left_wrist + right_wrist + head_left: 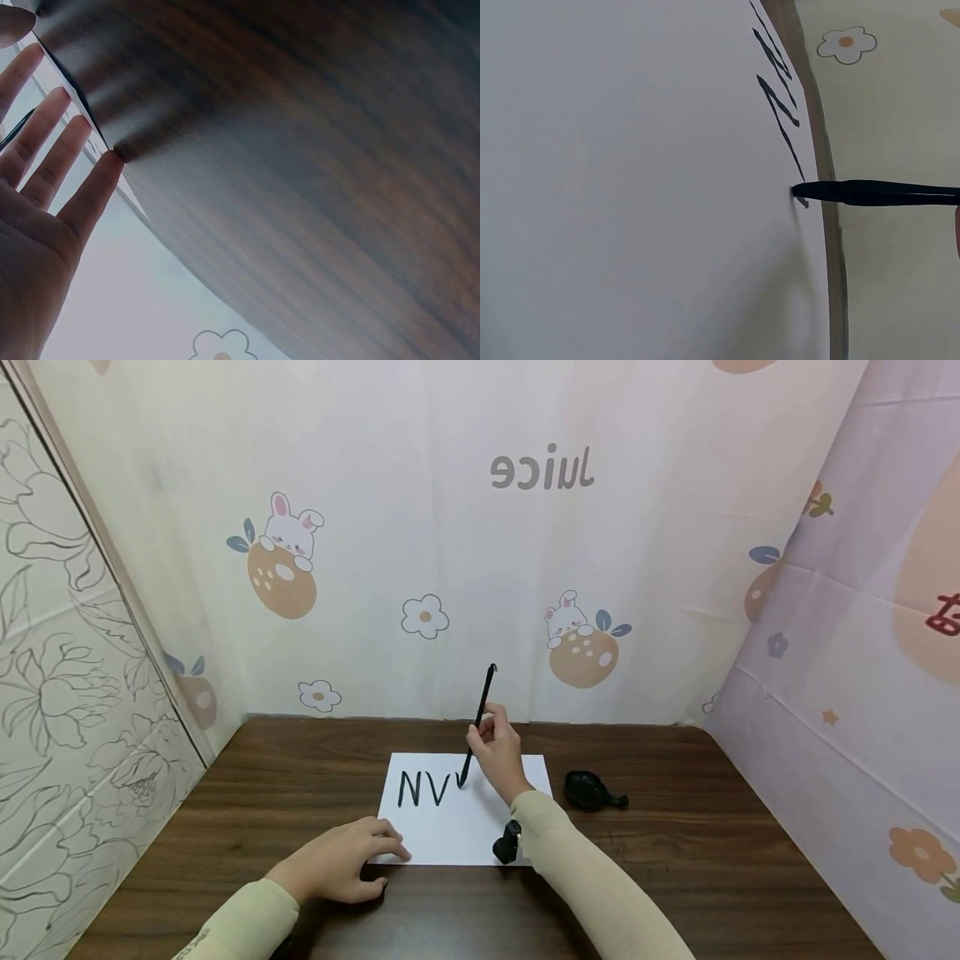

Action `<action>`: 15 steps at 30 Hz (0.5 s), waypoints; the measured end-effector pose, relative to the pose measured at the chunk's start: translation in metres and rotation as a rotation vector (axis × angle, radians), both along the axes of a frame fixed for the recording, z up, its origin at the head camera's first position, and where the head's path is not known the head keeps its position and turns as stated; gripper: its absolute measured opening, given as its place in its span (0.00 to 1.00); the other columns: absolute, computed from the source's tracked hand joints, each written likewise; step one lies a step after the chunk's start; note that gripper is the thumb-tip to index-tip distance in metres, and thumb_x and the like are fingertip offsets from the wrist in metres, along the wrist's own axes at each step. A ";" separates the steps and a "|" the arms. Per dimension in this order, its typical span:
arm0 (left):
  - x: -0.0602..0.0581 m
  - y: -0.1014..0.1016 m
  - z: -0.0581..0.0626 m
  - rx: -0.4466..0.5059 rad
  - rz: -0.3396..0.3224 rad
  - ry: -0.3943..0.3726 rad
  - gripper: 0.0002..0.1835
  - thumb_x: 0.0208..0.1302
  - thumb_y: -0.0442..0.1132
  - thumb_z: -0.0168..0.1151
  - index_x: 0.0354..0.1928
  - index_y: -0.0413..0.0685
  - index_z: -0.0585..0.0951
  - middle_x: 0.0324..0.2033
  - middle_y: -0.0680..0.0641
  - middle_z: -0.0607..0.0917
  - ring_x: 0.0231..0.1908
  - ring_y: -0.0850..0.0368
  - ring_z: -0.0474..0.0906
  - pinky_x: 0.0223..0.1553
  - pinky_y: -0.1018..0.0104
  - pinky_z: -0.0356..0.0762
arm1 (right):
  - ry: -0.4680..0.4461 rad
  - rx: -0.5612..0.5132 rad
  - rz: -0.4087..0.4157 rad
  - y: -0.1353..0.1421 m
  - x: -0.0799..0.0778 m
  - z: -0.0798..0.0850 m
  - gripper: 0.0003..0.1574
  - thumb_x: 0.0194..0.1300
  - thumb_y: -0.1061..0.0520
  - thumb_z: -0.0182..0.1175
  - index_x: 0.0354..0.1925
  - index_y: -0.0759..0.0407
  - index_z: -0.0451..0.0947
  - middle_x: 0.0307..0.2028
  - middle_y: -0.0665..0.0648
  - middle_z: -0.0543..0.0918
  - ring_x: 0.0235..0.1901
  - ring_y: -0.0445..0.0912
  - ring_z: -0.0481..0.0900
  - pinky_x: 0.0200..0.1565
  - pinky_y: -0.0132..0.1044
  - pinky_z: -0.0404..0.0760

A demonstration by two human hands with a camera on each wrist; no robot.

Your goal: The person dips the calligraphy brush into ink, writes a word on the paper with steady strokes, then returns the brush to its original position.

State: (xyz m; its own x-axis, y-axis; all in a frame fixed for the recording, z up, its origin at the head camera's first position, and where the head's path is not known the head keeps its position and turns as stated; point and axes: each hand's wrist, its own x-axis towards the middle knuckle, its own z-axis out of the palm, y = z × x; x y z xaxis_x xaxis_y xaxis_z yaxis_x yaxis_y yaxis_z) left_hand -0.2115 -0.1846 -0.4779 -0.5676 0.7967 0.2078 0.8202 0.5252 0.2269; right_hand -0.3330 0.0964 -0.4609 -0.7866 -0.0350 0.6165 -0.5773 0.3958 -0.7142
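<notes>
My right hand [498, 752] pinches a slim black calligraphy brush [481, 714] with a small loop at its top end. The brush leans slightly, and its dark tip meets the white sheet of paper [457, 839]. Black letters N and V [437, 789] stand on the paper's left part, with a shorter stroke beside them at the tip. In the right wrist view the brush [870, 193] comes in from the right, its tip at a short stroke. My left hand [345, 860] lies at the paper's lower left corner, fingers spread and fingertips on the edge; the left wrist view shows those fingers [97, 191] extended.
Right of the paper, a black rounded object [587, 790] with a short neck lies on the dark wooden table [675, 868]. A patterned curtain [375, 543] hangs behind the table's far edge, and more printed cloth lines both sides.
</notes>
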 end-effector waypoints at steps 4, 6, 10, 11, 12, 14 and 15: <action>0.000 0.000 0.000 -0.001 -0.003 0.000 0.18 0.57 0.42 0.68 0.51 0.61 0.85 0.50 0.57 0.79 0.49 0.61 0.77 0.48 0.61 0.78 | 0.003 0.002 0.004 0.000 0.000 0.000 0.18 0.69 0.62 0.59 0.54 0.52 0.68 0.31 0.51 0.76 0.31 0.44 0.77 0.33 0.37 0.79; 0.000 0.000 0.000 0.000 -0.004 0.002 0.18 0.57 0.42 0.68 0.51 0.61 0.85 0.50 0.57 0.79 0.49 0.61 0.77 0.48 0.61 0.78 | 0.001 0.004 0.008 0.000 0.000 -0.001 0.18 0.69 0.62 0.59 0.54 0.52 0.68 0.31 0.51 0.76 0.31 0.44 0.77 0.33 0.36 0.79; 0.000 0.000 0.000 0.003 -0.006 0.002 0.18 0.56 0.41 0.68 0.51 0.61 0.85 0.50 0.57 0.79 0.49 0.61 0.77 0.48 0.61 0.78 | -0.004 0.003 0.014 0.001 0.001 -0.001 0.18 0.69 0.62 0.59 0.54 0.51 0.68 0.31 0.51 0.75 0.30 0.44 0.76 0.32 0.36 0.79; 0.000 0.000 0.000 0.003 -0.005 0.000 0.19 0.56 0.41 0.68 0.51 0.61 0.85 0.50 0.57 0.79 0.49 0.61 0.77 0.48 0.62 0.78 | -0.003 0.002 0.014 0.001 0.001 -0.001 0.18 0.68 0.62 0.59 0.54 0.52 0.68 0.31 0.51 0.75 0.30 0.44 0.76 0.32 0.37 0.79; 0.000 0.000 0.000 0.003 -0.004 -0.002 0.19 0.56 0.41 0.68 0.51 0.61 0.85 0.50 0.57 0.79 0.49 0.61 0.77 0.48 0.62 0.78 | -0.005 0.001 0.014 0.001 0.001 -0.001 0.18 0.68 0.62 0.59 0.54 0.51 0.68 0.30 0.51 0.75 0.30 0.44 0.77 0.32 0.37 0.79; 0.000 0.001 0.001 0.002 -0.004 -0.006 0.19 0.57 0.41 0.68 0.52 0.61 0.85 0.50 0.57 0.79 0.49 0.61 0.77 0.48 0.62 0.78 | -0.006 0.000 0.015 0.001 0.001 -0.001 0.18 0.68 0.62 0.59 0.54 0.51 0.68 0.31 0.51 0.75 0.30 0.44 0.77 0.32 0.36 0.79; 0.000 0.001 0.001 0.000 -0.002 -0.007 0.19 0.57 0.41 0.68 0.52 0.61 0.85 0.50 0.57 0.79 0.49 0.61 0.77 0.48 0.62 0.78 | -0.005 0.000 0.014 0.001 0.002 -0.001 0.18 0.68 0.62 0.60 0.54 0.51 0.68 0.31 0.51 0.75 0.30 0.44 0.77 0.31 0.36 0.79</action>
